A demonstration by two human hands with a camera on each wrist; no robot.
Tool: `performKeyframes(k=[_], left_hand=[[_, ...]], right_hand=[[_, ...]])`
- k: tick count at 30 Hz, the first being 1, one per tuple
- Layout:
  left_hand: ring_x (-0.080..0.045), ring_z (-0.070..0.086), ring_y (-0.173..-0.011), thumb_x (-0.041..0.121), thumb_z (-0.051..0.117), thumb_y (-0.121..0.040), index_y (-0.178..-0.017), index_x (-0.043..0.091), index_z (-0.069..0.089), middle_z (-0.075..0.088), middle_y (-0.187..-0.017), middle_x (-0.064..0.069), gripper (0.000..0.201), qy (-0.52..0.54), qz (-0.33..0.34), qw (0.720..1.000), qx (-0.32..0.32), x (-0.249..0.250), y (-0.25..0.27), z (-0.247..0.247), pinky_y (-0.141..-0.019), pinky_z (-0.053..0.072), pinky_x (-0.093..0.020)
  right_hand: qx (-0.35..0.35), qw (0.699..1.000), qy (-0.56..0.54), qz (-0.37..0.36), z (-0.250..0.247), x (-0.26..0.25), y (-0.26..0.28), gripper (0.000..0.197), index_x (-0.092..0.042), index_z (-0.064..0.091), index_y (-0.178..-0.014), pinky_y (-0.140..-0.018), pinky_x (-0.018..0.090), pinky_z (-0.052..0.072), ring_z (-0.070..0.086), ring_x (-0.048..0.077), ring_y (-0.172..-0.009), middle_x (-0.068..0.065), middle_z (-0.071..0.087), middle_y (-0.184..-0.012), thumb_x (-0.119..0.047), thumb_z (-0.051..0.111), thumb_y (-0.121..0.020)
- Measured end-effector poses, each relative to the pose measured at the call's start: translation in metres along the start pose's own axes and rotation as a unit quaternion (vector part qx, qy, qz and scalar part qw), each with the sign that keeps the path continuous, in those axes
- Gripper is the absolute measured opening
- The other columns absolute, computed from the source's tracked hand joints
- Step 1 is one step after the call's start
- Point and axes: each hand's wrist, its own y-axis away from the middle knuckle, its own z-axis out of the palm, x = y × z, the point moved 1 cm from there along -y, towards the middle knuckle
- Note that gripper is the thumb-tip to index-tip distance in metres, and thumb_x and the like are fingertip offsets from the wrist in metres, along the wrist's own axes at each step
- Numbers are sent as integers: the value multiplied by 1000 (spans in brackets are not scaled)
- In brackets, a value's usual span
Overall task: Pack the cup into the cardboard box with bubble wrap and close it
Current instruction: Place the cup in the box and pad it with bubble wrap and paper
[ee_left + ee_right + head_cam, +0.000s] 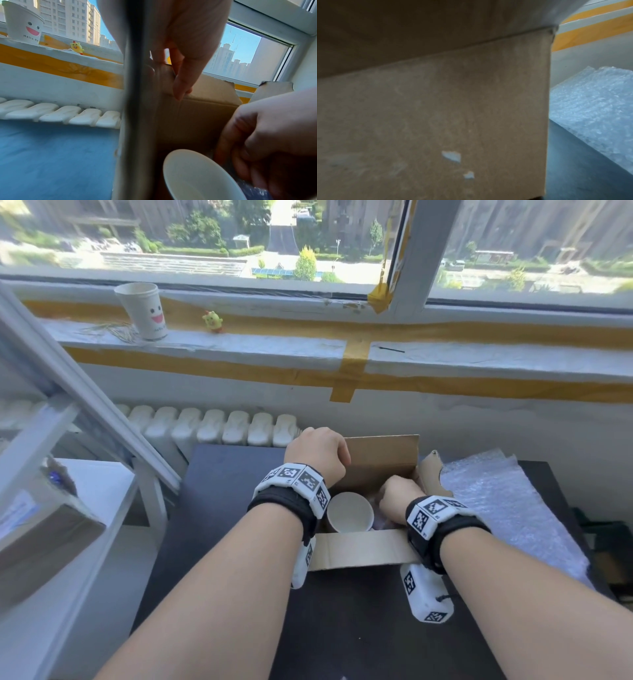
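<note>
An open cardboard box (359,549) stands on the dark table (342,628). A white cup (350,517) stands upright inside it, at the near left. My left hand (317,453) is at the box's far left corner, where thumb and fingers (180,81) pinch the raised flap (205,86). My right hand (399,498) reaches down into the box just right of the cup (197,175), its fingers (240,155) curled on bubble wrap (255,190) lying inside. The right wrist view shows only the box's outer wall (436,121), not the hand.
A loose sheet of bubble wrap (496,501) lies on the table right of the box. A smiley paper cup (144,309) and a yellow toy chick (213,321) sit on the window sill. A radiator (212,428) is behind the table and a white shelf (85,508) to its left.
</note>
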Motion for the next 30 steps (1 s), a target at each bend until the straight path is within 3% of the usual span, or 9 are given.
performKeyframes(k=[2, 4, 10, 14, 20, 23, 27, 30], left_hand=[[-17, 51, -112, 2, 52, -78, -86, 31, 73, 60, -99, 9, 37, -1, -4, 1000, -1, 0, 0, 0, -75, 40, -28], [-16, 51, -112, 1, 52, -78, -84, 31, 72, 55, -93, 10, 36, -2, -8, 1000, -3, 0, 0, 0, -74, 40, -28], [-15, 51, -111, 0, 51, -78, -83, 31, 70, 55, -94, 11, 37, -10, -15, 1000, -9, 1, -1, 1, -75, 41, -27], [-18, 50, -114, -1, 51, -78, -88, 30, 71, 56, -101, 7, 39, -16, -13, 999, -29, 2, -1, 0, -76, 42, -28], [-25, 42, -124, 2, 54, -83, -100, 26, 72, 48, -129, -4, 35, -26, 1, 999, -26, 10, 12, -2, -97, 46, -34], [-22, 38, -126, 3, 56, -84, -105, 24, 71, 45, -130, -2, 33, -19, 2, 1000, 6, 19, 23, -5, -92, 46, -33], [-23, 38, -123, 4, 54, -84, -109, 24, 67, 43, -123, -4, 34, -13, 1, 999, 31, 39, 36, -6, -88, 48, -34], [-24, 38, -123, 5, 53, -85, -116, 23, 61, 42, -125, -5, 38, -15, 19, 1000, 13, 61, 43, -3, -89, 47, -36]], right_hand=[[32, 999, -17, -10, 1, 4, -5, 26, -9, 69, -104, -85, 33, 53, 66, 31, -99, 11, 71, -105, -11, 58, -81], [-9, 1000, 6, -13, 5, 5, -5, 29, -10, 68, -106, -86, 33, 53, 66, 30, -101, 10, 71, -108, -10, 63, -77], [-76, 996, 22, -30, 11, 8, -7, 36, -3, 60, -125, -98, 35, 47, 59, 31, -117, 14, 63, -126, -15, 51, -92], [-61, 997, 31, -37, 4, 6, 2, 32, -4, 63, -120, -96, 36, 49, 62, 30, -113, 13, 66, -121, -16, 54, -91], [54, 995, 17, -78, -18, 7, 28, 42, -20, 65, -122, -98, 35, 50, 61, 24, -112, 2, 65, -124, -8, 53, -83], [140, 983, 16, -115, -32, 12, 50, 44, -24, 62, -123, -106, 37, 42, 55, 22, -120, -1, 62, -128, -5, 51, -85], [243, 962, 6, -124, -45, 27, 78, 39, -24, 66, -116, -98, 34, 45, 52, 21, -118, 2, 62, -121, -7, 51, -84], [272, 956, -5, -110, -54, 43, 95, 38, -24, 66, -115, -95, 35, 47, 50, 22, -117, 3, 61, -118, -8, 50, -84]])
